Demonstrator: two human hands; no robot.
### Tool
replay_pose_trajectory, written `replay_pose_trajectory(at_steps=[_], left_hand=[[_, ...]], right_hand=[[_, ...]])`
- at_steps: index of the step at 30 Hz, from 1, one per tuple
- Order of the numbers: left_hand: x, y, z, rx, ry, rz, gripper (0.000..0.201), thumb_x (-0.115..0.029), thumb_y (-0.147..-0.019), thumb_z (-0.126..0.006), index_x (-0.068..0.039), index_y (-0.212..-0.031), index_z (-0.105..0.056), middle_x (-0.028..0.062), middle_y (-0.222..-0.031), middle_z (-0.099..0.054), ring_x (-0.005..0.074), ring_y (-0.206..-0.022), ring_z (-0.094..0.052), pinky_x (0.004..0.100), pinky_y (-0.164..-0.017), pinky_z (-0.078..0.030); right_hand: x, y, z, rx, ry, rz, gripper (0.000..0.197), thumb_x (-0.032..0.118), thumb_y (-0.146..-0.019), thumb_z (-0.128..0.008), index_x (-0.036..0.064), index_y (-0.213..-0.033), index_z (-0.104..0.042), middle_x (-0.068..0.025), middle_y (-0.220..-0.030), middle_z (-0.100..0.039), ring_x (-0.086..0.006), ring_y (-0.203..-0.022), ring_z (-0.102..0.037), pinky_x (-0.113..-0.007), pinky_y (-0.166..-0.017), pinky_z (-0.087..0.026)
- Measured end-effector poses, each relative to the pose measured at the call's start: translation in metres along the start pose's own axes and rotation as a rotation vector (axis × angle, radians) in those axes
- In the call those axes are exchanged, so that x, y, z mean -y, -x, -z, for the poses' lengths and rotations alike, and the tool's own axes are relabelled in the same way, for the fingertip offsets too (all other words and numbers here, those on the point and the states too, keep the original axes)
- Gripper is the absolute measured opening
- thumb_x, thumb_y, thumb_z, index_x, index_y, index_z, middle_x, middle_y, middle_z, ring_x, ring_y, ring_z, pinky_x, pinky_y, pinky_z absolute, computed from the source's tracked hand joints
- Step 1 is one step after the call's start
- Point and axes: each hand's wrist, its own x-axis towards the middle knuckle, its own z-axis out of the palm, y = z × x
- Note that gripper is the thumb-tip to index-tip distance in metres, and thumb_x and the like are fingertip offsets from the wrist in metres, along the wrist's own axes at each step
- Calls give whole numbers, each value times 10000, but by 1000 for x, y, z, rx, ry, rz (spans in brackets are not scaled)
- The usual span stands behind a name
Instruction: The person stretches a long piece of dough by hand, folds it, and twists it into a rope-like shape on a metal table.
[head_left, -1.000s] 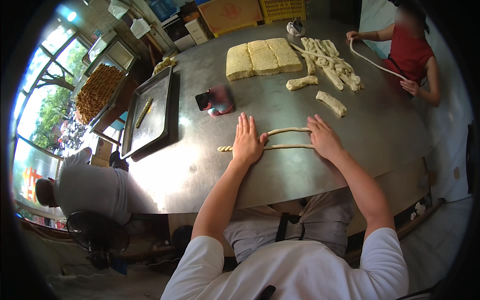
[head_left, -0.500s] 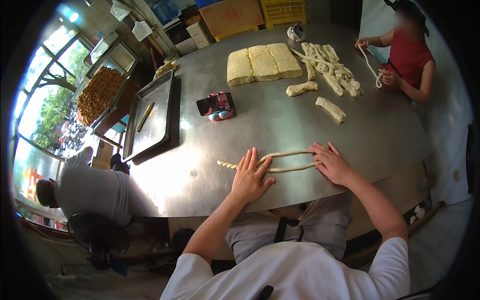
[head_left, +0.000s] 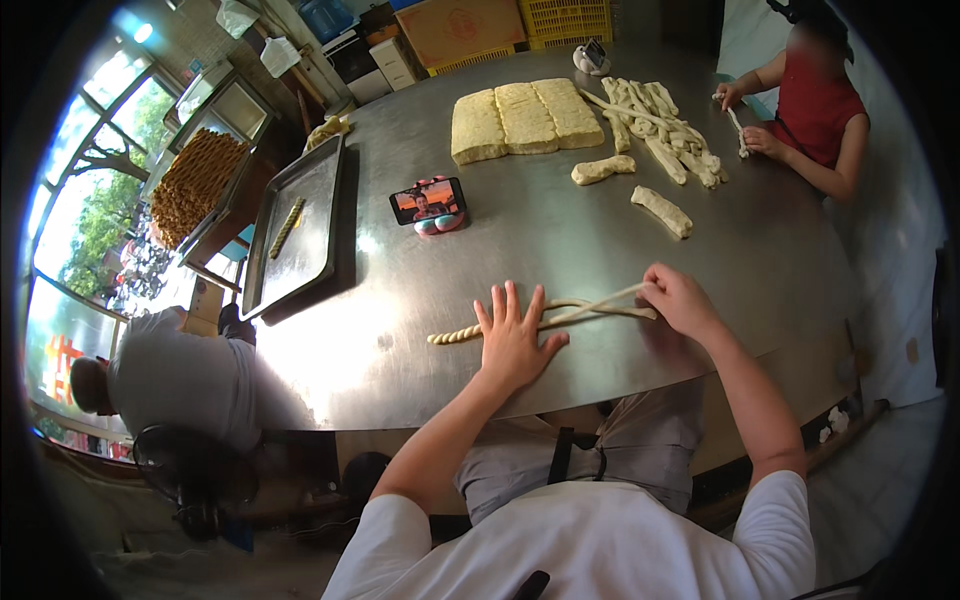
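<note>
On the metal table lies a length of dough point(head_left: 456, 337), twisted like a rope at its left end and split into two strands on the right. My left hand point(head_left: 516, 338) rests flat over its middle, fingers spread. My right hand point(head_left: 680, 302) pinches the tip of one strand point(head_left: 610, 300), lifting it slightly so that it crosses over the other strand. That other strand's end lies loose on the table below my right fingers.
Beyond my hands are two dough pieces point(head_left: 661, 212), a pile of dough strips point(head_left: 665, 130) and a large scored dough slab point(head_left: 525, 122). A phone on a stand point(head_left: 428, 203) faces me. Left is a metal tray point(head_left: 325, 250) with one twist. A co-worker point(head_left: 815, 110) handles dough at far right.
My right hand has gone from lying flat on the strand ends to pinching one and carrying it across the other. My left hand has slid slightly right. More of the left end shows twisted.
</note>
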Motion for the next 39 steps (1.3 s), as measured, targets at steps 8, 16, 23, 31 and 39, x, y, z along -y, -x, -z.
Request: replay_pose_trajectory(at_steps=[8, 16, 23, 31, 39], left_hand=[[12, 30, 17, 98, 32, -247, 920, -627, -1082, -575, 6, -1710, -352, 349, -1759, -304, 496, -1659, -265, 605, -1350, -205], [30, -52, -33, -135, 154, -68, 931, -666, -1046, -609, -75, -1725, -368, 366, -1746, -314, 495, -1650, -281, 572, -1342, -259], [-25, -1, 17, 97, -45, 26, 890, -660, -1050, -606, -95, -1709, -414, 364, -1756, -295, 498, -1654, -275, 549, -1355, -234], [-3, 29, 7, 100, 32, -233, 879, -695, -1020, -630, -224, -1731, -417, 363, -1765, -274, 521, -1660, -240, 599, -1360, -179], [24, -53, -46, -134, 173, -136, 901, -673, -1053, -581, -60, -1696, -426, 360, -1734, -345, 476, -1656, -283, 636, -1330, -243]], right_hand=[[-48, 8, -44, -350, 558, 824, 161, 205, -1027, -707, 67, -1080, -645, -119, -968, -781, -365, -1054, -740, -529, -1161, -489], [-19, -62, -72, -547, 541, 770, 192, 246, -1040, -700, 61, -1049, -648, -127, -907, -769, -416, -946, -731, -512, -1193, -469], [14, 5, -12, -171, 325, 148, 150, 206, -1040, -687, 61, -1014, -657, -101, -1231, -770, -408, -1073, -706, -502, -1153, -487], [-57, 7, -38, -170, 564, 641, 115, 224, -1049, -698, 113, -1044, -669, -108, -1376, -741, -316, -1488, -575, -504, -1255, -408], [-25, -59, -78, -505, 557, 811, 145, 229, -1058, -666, 93, -1104, -685, -116, -1051, -803, -363, -1123, -743, -546, -1137, -480]])
